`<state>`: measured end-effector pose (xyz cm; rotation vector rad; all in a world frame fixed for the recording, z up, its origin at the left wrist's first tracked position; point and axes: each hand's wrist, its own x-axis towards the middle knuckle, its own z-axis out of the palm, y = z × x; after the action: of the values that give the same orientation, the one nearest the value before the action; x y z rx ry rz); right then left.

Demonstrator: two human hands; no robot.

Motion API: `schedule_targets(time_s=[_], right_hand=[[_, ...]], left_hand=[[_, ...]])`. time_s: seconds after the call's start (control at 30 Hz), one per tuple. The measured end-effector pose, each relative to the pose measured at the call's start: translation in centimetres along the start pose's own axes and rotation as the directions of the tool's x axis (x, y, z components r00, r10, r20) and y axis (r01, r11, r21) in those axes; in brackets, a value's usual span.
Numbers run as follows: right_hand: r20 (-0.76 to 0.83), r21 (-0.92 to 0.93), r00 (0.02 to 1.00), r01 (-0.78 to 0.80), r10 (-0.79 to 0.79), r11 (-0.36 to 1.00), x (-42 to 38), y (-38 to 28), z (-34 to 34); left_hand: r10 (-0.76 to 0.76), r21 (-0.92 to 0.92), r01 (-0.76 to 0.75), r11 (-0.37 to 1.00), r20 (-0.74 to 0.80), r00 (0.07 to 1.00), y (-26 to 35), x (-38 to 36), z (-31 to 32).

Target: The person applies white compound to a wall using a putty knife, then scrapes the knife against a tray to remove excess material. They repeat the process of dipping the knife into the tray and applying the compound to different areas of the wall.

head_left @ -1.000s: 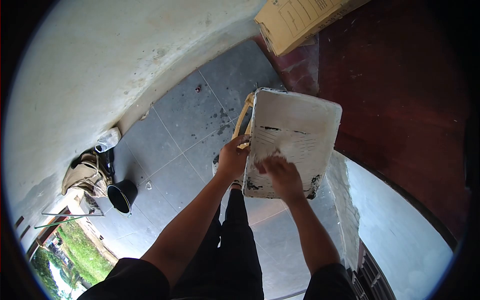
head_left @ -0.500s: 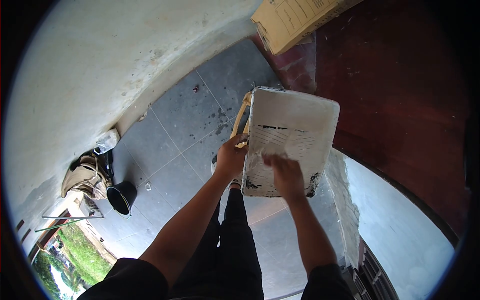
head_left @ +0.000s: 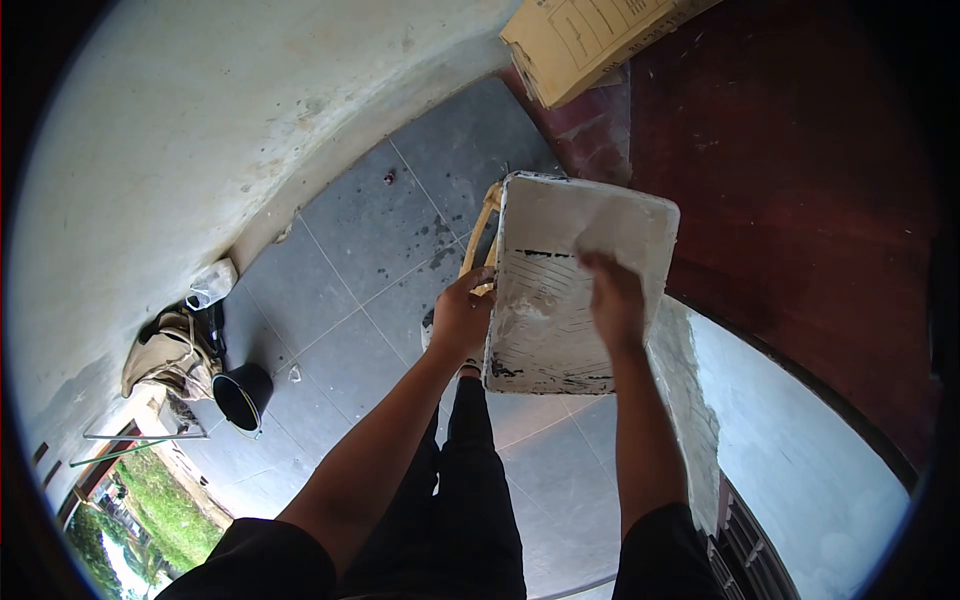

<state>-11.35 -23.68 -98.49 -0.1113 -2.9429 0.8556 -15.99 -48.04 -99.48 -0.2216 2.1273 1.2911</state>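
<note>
A white, paint-stained tray [head_left: 545, 222] with a ribbed middle is held up in front of me, dark flakes along its edges and ribs. My left hand [head_left: 462, 315] grips its left rim, fingers wrapped round the edge. Over the right part of the tray is my right hand [head_left: 615, 300], blurred by motion; whether it holds anything cannot be made out. A whitish wet smear lies on the ribs to the left of it. Behind the tray's left side, a yellowish wooden frame [head_left: 480, 232] shows in part.
Grey floor tiles [head_left: 330, 270] lie below, spotted with dark stains. At the left, a black bucket [head_left: 242, 396] stands near a tan bag [head_left: 170, 358] and a clear plastic container [head_left: 212, 284]. A cardboard box [head_left: 580, 45] sits at the top, by a dark red surface [head_left: 780, 190].
My right hand has moved up and to the right across the tray, uncovering the whitish smear. My left hand and the tray have barely moved.
</note>
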Motion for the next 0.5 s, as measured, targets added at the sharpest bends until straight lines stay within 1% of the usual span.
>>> schedule_targets(time_s=[0.03, 0.07, 0.1, 0.17, 0.2, 0.23, 0.27, 0.3, 0.33, 0.37, 0.43, 0.47, 0.5], right_hand=[[0.077, 0.084, 0.997, 0.01, -0.016, 0.996, -1.4, -1.1, 0.5], [0.159, 0.155, 0.987, 0.001, -0.026, 0.988, -2.1, -3.1, -0.2], [0.159, 0.152, 0.987, 0.004, -0.028, 0.988, -2.3, -3.5, -0.9], [0.095, -0.063, 0.995, 0.021, -0.015, 0.998, -2.3, -4.0, -1.7], [-0.035, -0.064, 0.995, 0.088, -0.091, 0.994, -0.9, -3.1, -2.2], [-0.012, -0.117, 1.0, 0.022, -0.024, 0.993, 0.7, -1.6, -2.3], [-0.098, -0.072, 0.994, 0.034, -0.041, 0.997, 2.9, -0.1, -2.2], [-0.177, -0.058, 0.982, 0.054, -0.064, 0.997, 4.6, 0.7, -2.0], [-0.157, -0.08, 0.987, 0.032, -0.045, 0.996, 4.8, 0.9, -1.6], [-0.139, -0.104, 0.99, 0.007, -0.021, 0.995, 4.6, 1.0, -1.1], [0.039, 0.017, 0.999, 0.013, -0.014, 1.0, 1.8, -0.2, 0.2], [0.09, 0.111, 0.993, 0.061, -0.071, 0.992, 0.3, -0.8, 1.0], [0.181, 0.179, 0.982, 0.027, -0.06, 0.983, -1.0, -2.2, 0.9]], left_hand=[[-0.057, 0.011, 0.056, 0.998, 0.026, 0.998, 0.6, -0.2, -0.2], [-0.056, 0.006, 0.056, 0.998, 0.025, 0.998, 0.7, -0.2, -0.2], [-0.061, 0.006, 0.06, 0.998, 0.028, 0.998, 0.8, -0.2, -0.3], [-0.066, 0.007, 0.066, 0.998, 0.027, 0.997, 0.8, -0.1, -0.3], [-0.061, 0.0, 0.061, 0.998, 0.025, 0.998, 0.7, -0.1, -0.2], [-0.056, -0.005, 0.056, 0.998, 0.024, 0.998, 0.6, -0.2, -0.2], [-0.058, -0.001, 0.058, 0.998, 0.023, 0.998, 0.1, -0.1, 0.1], [-0.016, -0.04, 0.016, 0.999, 0.0, 1.0, -0.6, 0.1, 0.4], [0.025, -0.077, -0.027, 0.997, -0.025, 0.999, -0.8, 0.1, 0.4], [0.025, -0.071, -0.026, 0.997, -0.021, 0.999, -0.9, 0.0, 0.4], [-0.02, -0.039, 0.021, 0.999, 0.018, 1.0, -0.1, 0.0, 0.1], [-0.018, -0.043, 0.019, 0.999, 0.016, 1.0, 0.1, -0.1, 0.0], [-0.027, -0.027, 0.028, 0.999, 0.019, 0.999, 0.3, -0.1, 0.0]])
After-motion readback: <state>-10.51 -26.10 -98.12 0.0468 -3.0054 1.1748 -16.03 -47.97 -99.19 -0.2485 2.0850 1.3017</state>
